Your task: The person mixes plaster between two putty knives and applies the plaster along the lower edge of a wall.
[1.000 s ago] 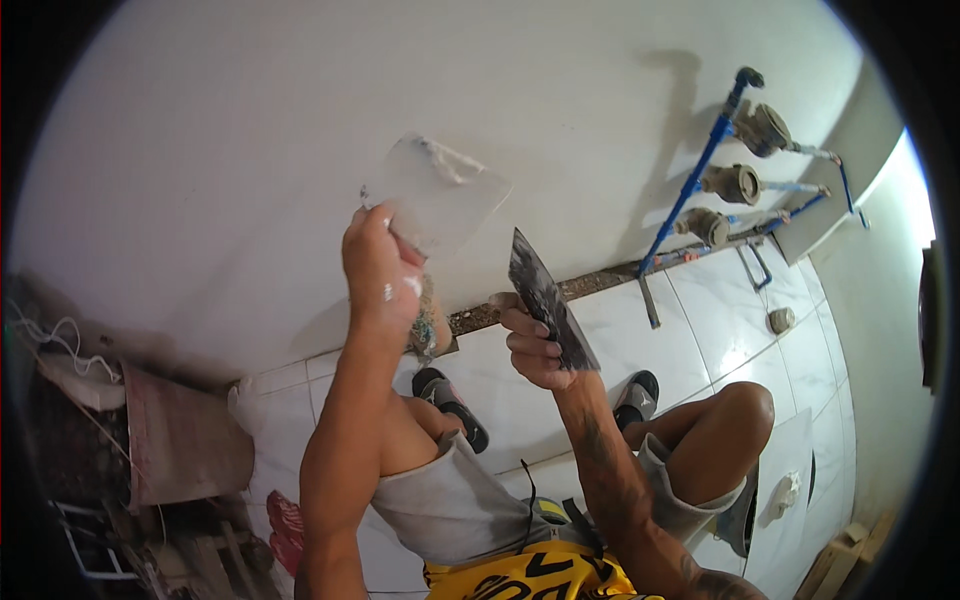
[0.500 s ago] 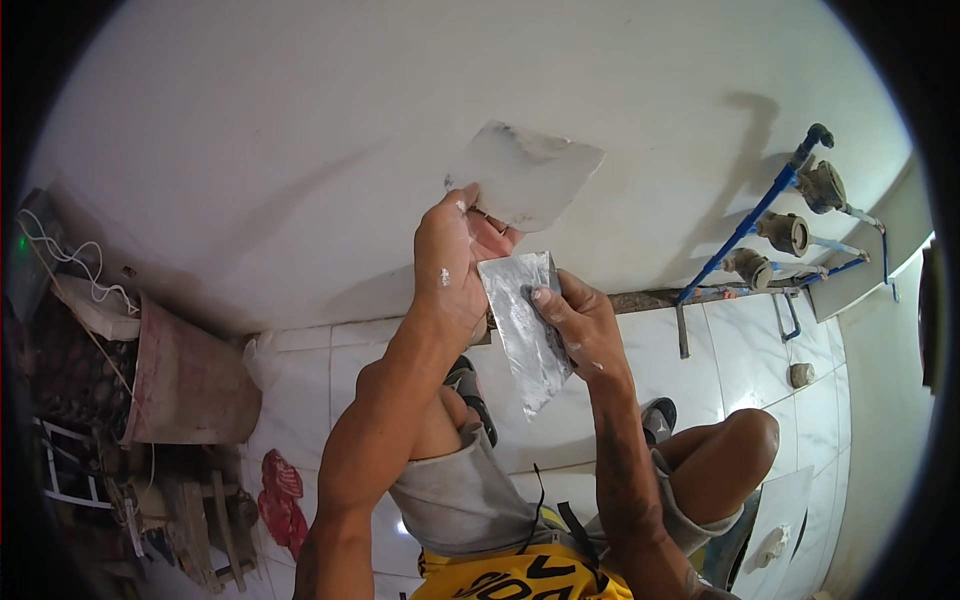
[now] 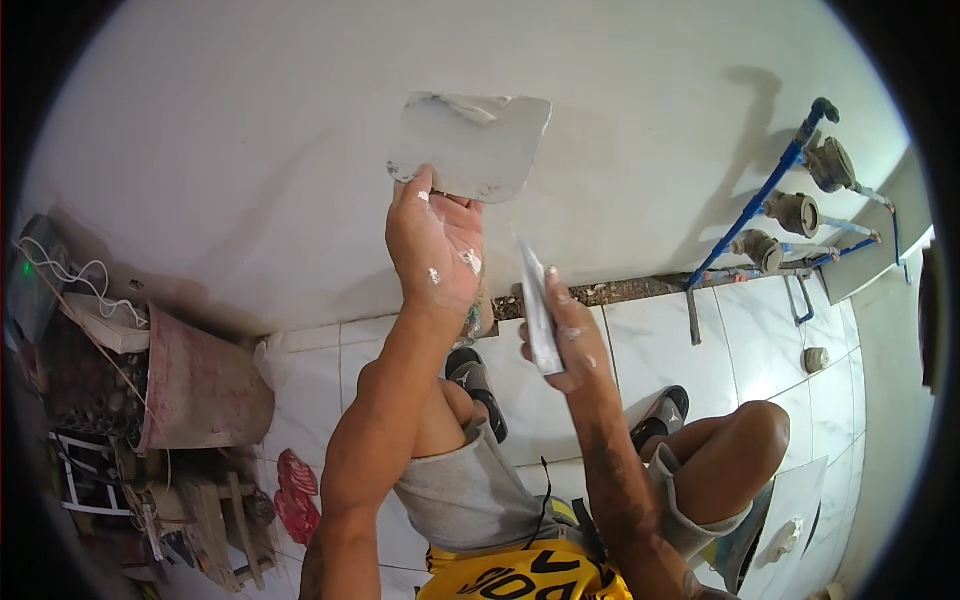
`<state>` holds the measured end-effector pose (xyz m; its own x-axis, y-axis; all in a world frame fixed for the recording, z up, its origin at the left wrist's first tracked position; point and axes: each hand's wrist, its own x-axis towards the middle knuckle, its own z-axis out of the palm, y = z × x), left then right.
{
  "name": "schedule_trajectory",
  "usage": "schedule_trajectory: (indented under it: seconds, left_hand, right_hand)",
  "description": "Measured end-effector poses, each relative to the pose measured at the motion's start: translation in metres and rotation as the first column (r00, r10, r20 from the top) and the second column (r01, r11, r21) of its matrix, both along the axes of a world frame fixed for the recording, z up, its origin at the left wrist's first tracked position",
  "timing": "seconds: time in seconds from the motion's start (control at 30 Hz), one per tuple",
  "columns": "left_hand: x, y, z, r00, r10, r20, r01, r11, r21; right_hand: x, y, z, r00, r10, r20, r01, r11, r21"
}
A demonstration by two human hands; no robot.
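Observation:
My left hand [image 3: 435,245], palm turned up with white smears, grips the lower edge of a pale putty board [image 3: 470,145]. The thumb lies on the board's face and the fingers go behind it. A little whitish putty [image 3: 485,112] shows along its top edge. Lower and to the right, apart from the board, my right hand [image 3: 582,335] holds a metal putty scraper [image 3: 541,310], a thin plate turned almost edge-on, with the thumb along its side. White specks dot that hand too.
A pale wall [image 3: 290,130] stands before me. Blue pipes [image 3: 750,215] with several meters [image 3: 796,213] are on the right. At left are a dusty bucket [image 3: 210,380], white cable [image 3: 75,265] and red plastic bag [image 3: 296,495]. A panel with a white lump [image 3: 788,538] lies lower right.
The left hand has moved the board left and slightly up. The right hand has lowered a little, and the scraper has turned from showing its face to nearly edge-on, away from the left palm.

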<state>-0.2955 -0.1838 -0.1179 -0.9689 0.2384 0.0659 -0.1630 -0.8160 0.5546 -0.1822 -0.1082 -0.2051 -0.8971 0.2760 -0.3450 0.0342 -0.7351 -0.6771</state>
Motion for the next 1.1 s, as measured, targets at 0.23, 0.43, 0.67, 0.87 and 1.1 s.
schedule_trajectory:
  seconds: [0.23,0.43,0.67,0.87,1.1]
  left_hand:
    - [0.012,0.017,0.005,0.979,0.09,-0.182,-0.082,0.995,0.053]
    - [0.032,0.019,0.009,0.988,0.105,-0.118,-0.121,0.982,-0.143]
    - [0.031,0.017,0.011,0.997,0.007,-0.076,-0.018,0.988,-0.153]
    - [0.024,0.017,0.006,0.983,0.034,-0.182,-0.047,0.997,-0.066]
    - [0.014,0.007,0.0,0.98,-0.019,-0.199,0.001,0.996,-0.089]
  right_hand:
    - [-0.012,-0.014,0.027,0.998,-0.051,-0.033,0.043,0.978,-0.204]
    - [-0.03,-0.005,0.039,0.971,-0.233,-0.043,0.205,0.919,-0.337]
    - [-0.034,-0.015,0.036,0.968,-0.248,-0.039,0.235,0.949,-0.212]
    - [-0.031,-0.018,0.024,0.955,-0.266,-0.13,0.246,0.957,-0.154]
    - [-0.022,-0.022,0.02,0.931,-0.282,-0.23,0.26,0.958,-0.123]
